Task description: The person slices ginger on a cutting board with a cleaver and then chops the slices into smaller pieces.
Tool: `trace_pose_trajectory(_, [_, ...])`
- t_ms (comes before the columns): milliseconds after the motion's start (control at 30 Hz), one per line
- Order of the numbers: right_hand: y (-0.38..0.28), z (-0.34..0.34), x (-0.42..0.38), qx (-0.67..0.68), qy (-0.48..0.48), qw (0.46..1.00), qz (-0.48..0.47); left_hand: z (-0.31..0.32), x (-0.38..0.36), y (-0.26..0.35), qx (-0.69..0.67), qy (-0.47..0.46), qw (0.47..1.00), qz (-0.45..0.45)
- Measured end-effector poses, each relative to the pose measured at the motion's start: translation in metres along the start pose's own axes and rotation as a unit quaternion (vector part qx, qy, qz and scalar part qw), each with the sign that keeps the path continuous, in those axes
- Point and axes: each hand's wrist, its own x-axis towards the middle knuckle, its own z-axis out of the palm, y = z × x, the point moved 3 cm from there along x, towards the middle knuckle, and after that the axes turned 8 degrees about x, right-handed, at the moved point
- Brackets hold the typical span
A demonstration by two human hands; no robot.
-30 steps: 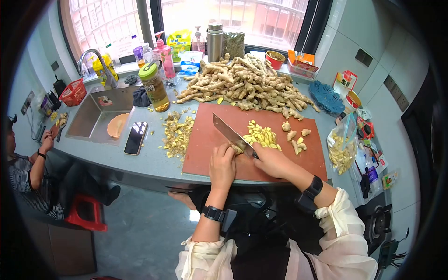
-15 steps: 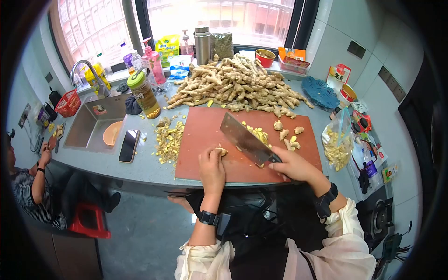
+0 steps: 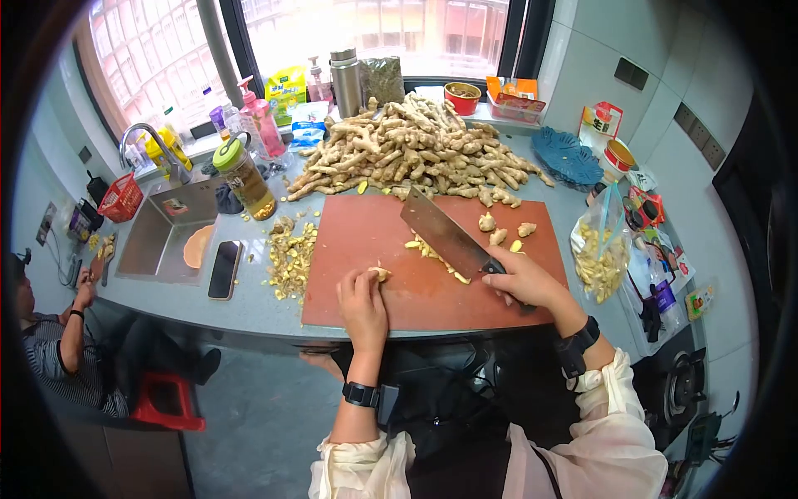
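Note:
My right hand (image 3: 524, 281) grips the black handle of a wide cleaver (image 3: 449, 239), its blade slanting up and left over the reddish-brown board (image 3: 416, 308). Cut ginger slices (image 3: 431, 252) lie along the blade's lower left side. On the left part of the board, my left hand (image 3: 362, 301) has its fingers around a small ginger piece (image 3: 380, 273). Several ginger knobs (image 3: 487, 223) sit at the board's right. Behind the board rises a big heap of whole ginger (image 3: 416, 150). A pile of slices (image 3: 289, 258) lies at the board's left edge.
A phone (image 3: 224, 269), a jar with a green lid (image 3: 245, 179) and a sink (image 3: 150, 241) are to the left. A bag of ginger (image 3: 598, 258) and blue plates (image 3: 567, 156) are to the right. Another person (image 3: 66, 349) sits at the far left.
The cleaver has shifted slightly right relative to the board, and slices that were behind its blade now show on its left side. The camera view has moved a little.

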Motion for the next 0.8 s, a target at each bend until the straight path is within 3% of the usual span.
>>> trace_pose_trajectory(167, [-0.007,0.014,0.004,0.078,-0.057,0.995,-0.004,0.000,-0.003,-0.006,-0.027,0.047,0.998,-0.013])
trace_pose_trajectory(400, [-0.005,0.055,0.021,0.063,-0.147,0.987,0.027,-0.001,-0.004,-0.010,-0.018,0.095,0.995,-0.022])
trace_pose_trajectory(567, [0.014,0.037,0.023,0.082,-0.092,0.992,0.027,-0.002,-0.003,-0.009,-0.012,0.072,0.997,-0.019])
trace_pose_trajectory(633, [0.016,0.022,0.016,0.072,-0.009,0.997,0.032,-0.003,-0.002,-0.007,-0.009,0.056,0.998,-0.020])
trace_pose_trajectory(800, [0.021,0.010,-0.004,0.124,0.022,0.992,0.032,-0.002,0.000,0.001,-0.027,0.026,0.999,0.005])
